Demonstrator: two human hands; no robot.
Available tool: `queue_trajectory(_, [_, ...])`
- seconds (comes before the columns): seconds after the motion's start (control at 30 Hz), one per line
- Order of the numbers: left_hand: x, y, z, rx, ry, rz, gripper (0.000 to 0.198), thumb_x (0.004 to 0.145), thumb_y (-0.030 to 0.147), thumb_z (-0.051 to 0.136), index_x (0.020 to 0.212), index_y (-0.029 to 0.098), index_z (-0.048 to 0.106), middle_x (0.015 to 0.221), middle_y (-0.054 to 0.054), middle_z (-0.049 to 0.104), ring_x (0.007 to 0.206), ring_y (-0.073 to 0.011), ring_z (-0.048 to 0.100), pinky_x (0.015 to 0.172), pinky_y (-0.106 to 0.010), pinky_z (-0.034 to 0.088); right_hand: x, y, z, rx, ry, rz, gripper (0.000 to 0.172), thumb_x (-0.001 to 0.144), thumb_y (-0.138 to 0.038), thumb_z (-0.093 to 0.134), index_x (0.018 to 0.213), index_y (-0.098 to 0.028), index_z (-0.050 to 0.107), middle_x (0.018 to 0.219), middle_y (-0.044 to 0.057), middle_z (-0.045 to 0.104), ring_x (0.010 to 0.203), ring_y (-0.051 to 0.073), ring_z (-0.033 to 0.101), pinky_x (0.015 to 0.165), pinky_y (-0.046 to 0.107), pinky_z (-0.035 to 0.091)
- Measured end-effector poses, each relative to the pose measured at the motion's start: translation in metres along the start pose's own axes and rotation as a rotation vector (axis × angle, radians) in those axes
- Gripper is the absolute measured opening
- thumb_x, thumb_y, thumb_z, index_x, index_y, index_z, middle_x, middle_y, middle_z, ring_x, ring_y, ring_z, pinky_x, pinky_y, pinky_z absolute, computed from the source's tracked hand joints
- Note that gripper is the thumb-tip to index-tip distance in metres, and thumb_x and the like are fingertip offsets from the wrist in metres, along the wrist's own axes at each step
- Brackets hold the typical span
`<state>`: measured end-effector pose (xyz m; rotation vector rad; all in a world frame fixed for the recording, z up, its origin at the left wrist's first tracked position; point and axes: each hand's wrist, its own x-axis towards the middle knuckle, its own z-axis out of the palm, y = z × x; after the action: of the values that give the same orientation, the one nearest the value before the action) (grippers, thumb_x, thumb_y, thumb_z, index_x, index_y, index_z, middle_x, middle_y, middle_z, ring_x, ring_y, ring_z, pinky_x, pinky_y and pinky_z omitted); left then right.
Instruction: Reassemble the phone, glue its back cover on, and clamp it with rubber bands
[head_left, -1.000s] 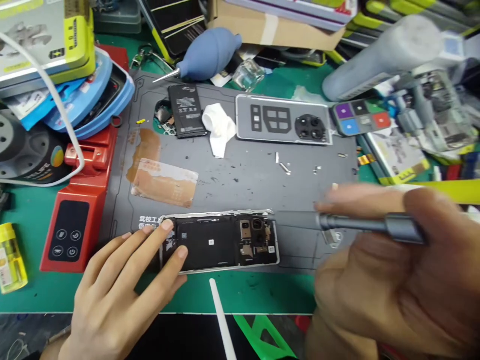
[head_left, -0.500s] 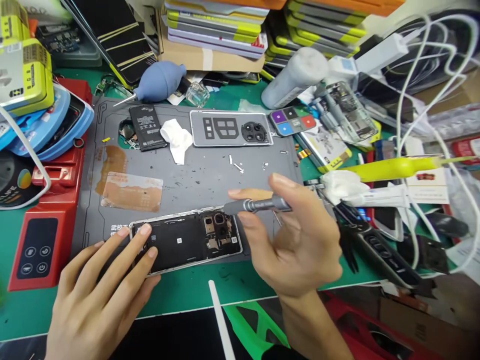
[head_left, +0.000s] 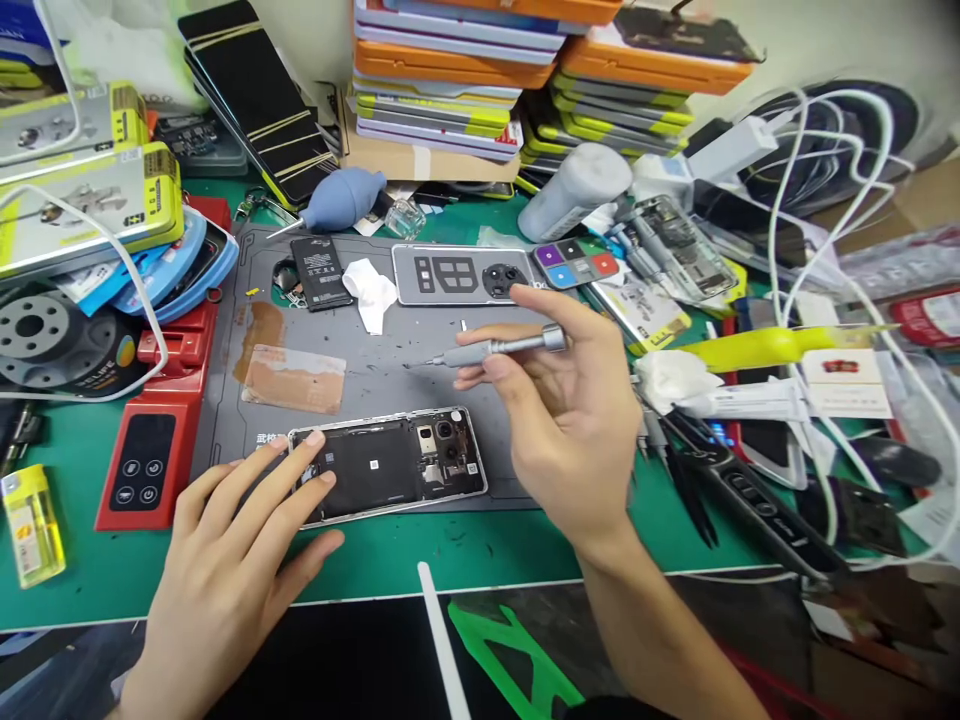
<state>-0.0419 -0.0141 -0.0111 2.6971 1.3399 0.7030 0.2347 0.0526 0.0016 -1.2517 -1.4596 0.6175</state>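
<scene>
Your right hand pinches a precision screwdriver between thumb and fingertips. The tool lies nearly level in the air, its tip pointing left, above the grey repair mat and clear of it. Your left hand is spread flat and grips nothing, with two fingertips pressing on the left end of the opened phone. The phone lies face down near the front edge of the mat, its back off and its camera modules showing at the right end.

Farther back on the mat lie the phone's back cover, a white cloth and a black battery, side by side. A blue air blower rests just behind them. The mat sits on a green cutting mat, with a red device touching its left edge and a yellow lighter beyond that. Stacked boxes line the back of the bench, and white cables loop over the clutter on your right.
</scene>
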Motion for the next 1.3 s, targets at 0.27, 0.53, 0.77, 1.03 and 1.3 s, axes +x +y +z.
queue_trajectory(0.27, [-0.001, 0.000, 0.001, 0.000, 0.002, -0.020, 0.030, 0.108, 0.029, 0.068, 0.135, 0.016, 0.069, 0.151, -0.012, 0.071, 0.136, -0.0345, 0.066, 0.109, -0.049, 0.044, 0.011, 0.004, 0.008, -0.007, -0.033, 0.006, 0.032, 0.106, -0.026, 0.066, 0.137, -0.031, 0.062, 0.121, 0.004, 0.078, 0.099, 0.020, 0.081, 0.091, 0.042, 0.074])
queue_trajectory(0.53, [-0.005, 0.000, -0.005, -0.158, 0.138, -0.094, 0.036, 0.101, 0.015, 0.074, 0.137, 0.021, 0.072, 0.144, -0.010, 0.075, 0.128, -0.0290, 0.069, 0.108, -0.044, 0.051, 0.001, -0.011, 0.004, 0.341, 0.081, 0.070, 0.037, 0.104, -0.023, 0.069, 0.140, -0.030, 0.064, 0.103, 0.000, 0.081, 0.073, 0.013, 0.076, 0.068, 0.028, 0.070])
queue_trajectory(0.77, [0.030, 0.022, -0.009, -0.573, 0.281, -0.199, 0.034, 0.096, 0.018, 0.083, 0.128, 0.021, 0.074, 0.109, -0.003, 0.084, 0.097, -0.0159, 0.078, 0.087, -0.028, 0.062, -0.036, -0.047, 0.027, 0.577, -0.031, 0.228, 0.037, 0.107, -0.023, 0.064, 0.142, -0.034, 0.062, 0.101, -0.002, 0.080, 0.063, 0.012, 0.075, 0.057, 0.024, 0.068])
queue_trajectory(1.03, [0.028, 0.029, -0.002, -0.744, 0.323, -0.189, 0.032, 0.099, 0.004, 0.073, 0.127, 0.020, 0.078, 0.107, -0.003, 0.086, 0.091, -0.0138, 0.079, 0.084, -0.026, 0.063, -0.045, -0.045, 0.037, 0.595, -0.032, 0.244, 0.034, 0.108, -0.026, 0.063, 0.141, -0.034, 0.061, 0.104, -0.002, 0.080, 0.066, 0.013, 0.076, 0.064, 0.028, 0.071])
queue_trajectory(1.3, [0.028, 0.028, 0.000, -0.810, 0.290, -0.185, 0.046, 0.103, 0.006, 0.067, 0.145, 0.024, 0.071, 0.110, -0.004, 0.086, 0.089, -0.0135, 0.078, 0.083, -0.027, 0.062, -0.046, -0.046, 0.040, 0.626, -0.039, 0.233, 0.034, 0.108, -0.024, 0.062, 0.141, -0.034, 0.062, 0.105, -0.002, 0.081, 0.063, 0.012, 0.076, 0.060, 0.027, 0.071])
